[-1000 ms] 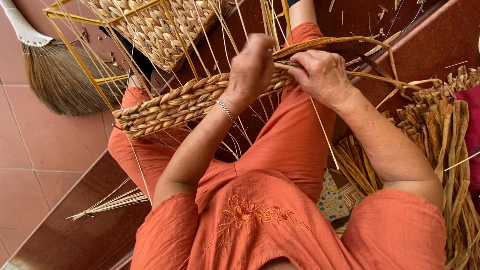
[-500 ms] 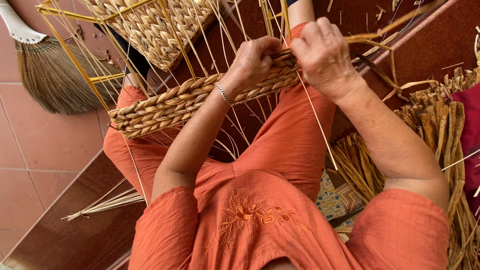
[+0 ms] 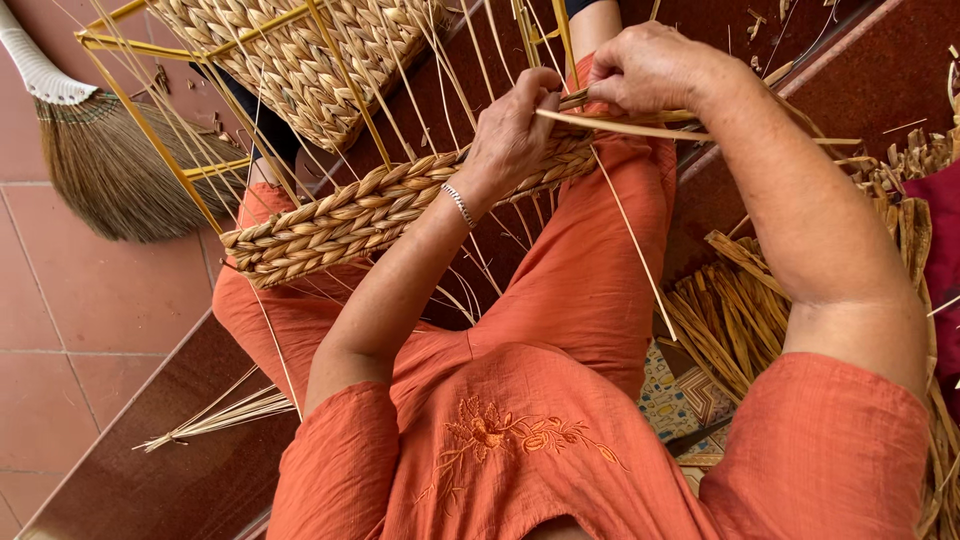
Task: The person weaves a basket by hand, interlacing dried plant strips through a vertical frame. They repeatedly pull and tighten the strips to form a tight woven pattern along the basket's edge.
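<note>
A half-woven basket (image 3: 330, 215) of braided straw on a yellow wire frame (image 3: 150, 140) rests on my lap, with thin upright canes sticking out of it. My left hand (image 3: 515, 130) grips the braided rim at its right end. My right hand (image 3: 650, 70) pinches a flat straw strand (image 3: 700, 132) that runs right across my forearm. Both hands are close together at the rim's end. I wear orange clothes and a bracelet on the left wrist.
A broom (image 3: 110, 165) lies on the tiled floor at the left. A bundle of dry straw (image 3: 740, 320) sits at my right, with more along the right edge. A small bunch of thin canes (image 3: 220, 415) lies on the dark step at the lower left.
Both hands have shifted up and to the right along the rim. The right hand has pulled the straw strand out across the forearm. The basket has tilted slightly.
</note>
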